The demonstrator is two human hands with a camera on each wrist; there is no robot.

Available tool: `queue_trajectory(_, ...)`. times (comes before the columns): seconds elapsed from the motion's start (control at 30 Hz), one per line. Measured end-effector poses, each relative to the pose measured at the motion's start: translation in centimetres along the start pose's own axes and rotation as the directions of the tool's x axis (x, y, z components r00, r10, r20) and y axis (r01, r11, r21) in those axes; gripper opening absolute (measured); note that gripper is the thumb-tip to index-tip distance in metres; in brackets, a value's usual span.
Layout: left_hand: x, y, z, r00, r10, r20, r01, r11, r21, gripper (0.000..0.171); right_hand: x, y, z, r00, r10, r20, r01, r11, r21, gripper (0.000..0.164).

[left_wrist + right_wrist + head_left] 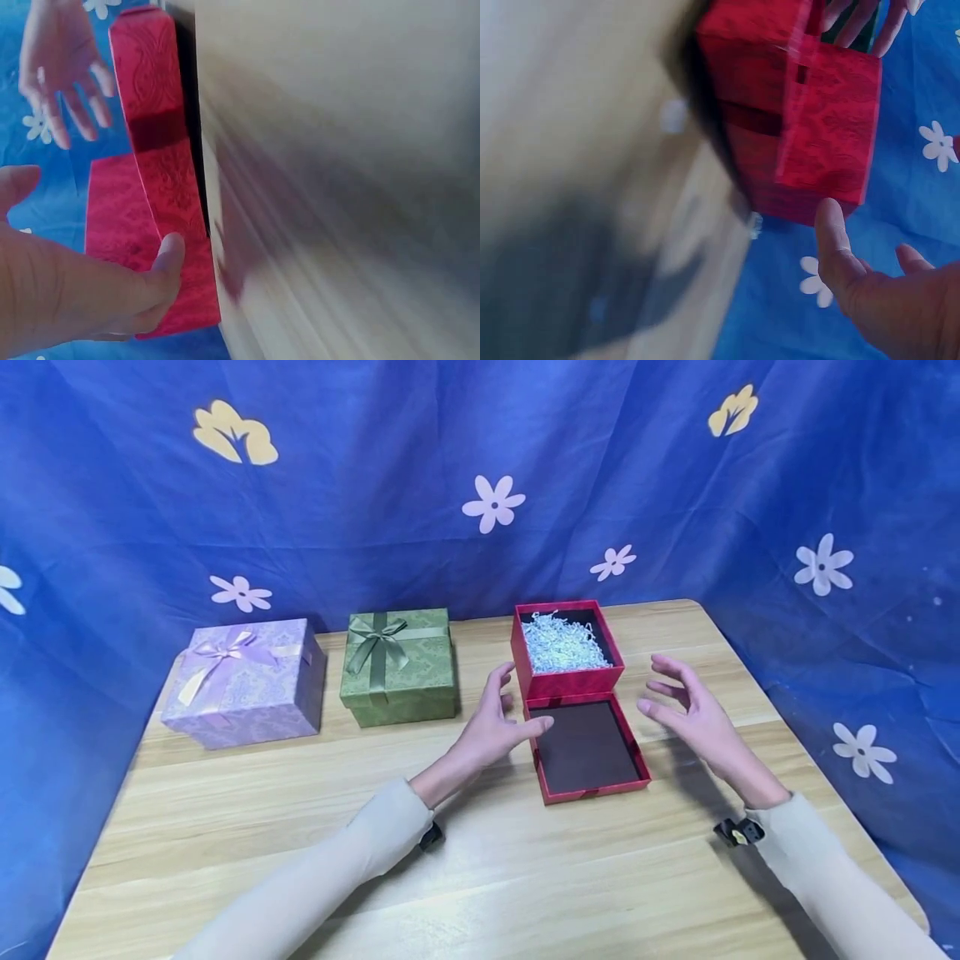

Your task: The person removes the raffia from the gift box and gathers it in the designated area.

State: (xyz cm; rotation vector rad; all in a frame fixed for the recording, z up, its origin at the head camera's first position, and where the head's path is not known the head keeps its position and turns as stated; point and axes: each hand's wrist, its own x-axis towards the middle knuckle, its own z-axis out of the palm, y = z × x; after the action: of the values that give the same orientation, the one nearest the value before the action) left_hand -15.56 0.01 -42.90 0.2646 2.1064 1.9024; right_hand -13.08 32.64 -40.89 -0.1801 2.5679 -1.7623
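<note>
A red gift box [576, 682] stands without its cover, filled with pale blue crinkled paper shreds [562, 645]. Right in front of it lies a red lid [592, 752], its dark inside facing up. My left hand [491, 722] hovers at the left of both, fingers spread and thumb overlapping the lid's edge in the head view. To the right of them, my right hand [693, 706] is held in the air with fingers apart and loosely bent, holding nothing. The left wrist view shows the lid's patterned side [154, 112] close by the left thumb.
A green gift box [405, 668] with a ribbon bow stands left of the red one, and a lilac gift box [247, 681] with a bow stands farther left. Behind the wooden table [300, 843] hangs a blue cloth [375, 485] with flowers.
</note>
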Motion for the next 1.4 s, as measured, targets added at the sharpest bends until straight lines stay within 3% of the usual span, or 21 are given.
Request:
queue_trajectory(0.37, 3.4, 0.2, -0.4, 0.995, 0.083, -0.050, -0.079, 0.994, 0.082, 0.117, 4.3, -3.9, 0.9, 0.999, -0.052, -0.016, 0.051, 0.996, -0.068, 0.077)
queue_trajectory(0.57, 5.0, 0.4, -0.2, 0.993, 0.095, -0.064, -0.087, 0.989, 0.117, 0.123, 7.1, -4.7, 2.1, 0.997, -0.062, 0.051, 0.066, 0.995, -0.081, 0.081)
queue_trajectory(0.83, 6.5, -0.1, 0.3, 0.990, 0.131, -0.057, -0.124, 0.986, 0.107, 0.126, 10.6, -4.9, 3.9, 0.981, -0.059, 0.187, 0.098, 0.973, -0.208, 0.085)
queue_trajectory(0.97, 6.9, 0.0, 0.5, 0.991, 0.127, -0.043, -0.122, 0.986, 0.116, 0.128, 12.3, -5.4, 4.9, 0.964, 0.012, 0.267, 0.058, 0.966, -0.253, 0.087)
queue_trajectory(1.17, 7.9, 0.0, 0.6, 0.992, 0.118, -0.040, -0.110, 0.981, 0.161, 0.134, 14.8, -5.6, 6.1, 0.929, 0.111, 0.352, 0.028, 0.930, -0.366, 0.094)
queue_trajectory(1.4, 9.0, 0.0, 0.8, 0.993, 0.113, -0.038, -0.107, 0.985, 0.135, 0.138, 16.8, -4.6, 7.0, 0.865, 0.220, 0.450, -0.026, 0.917, -0.398, 0.102)
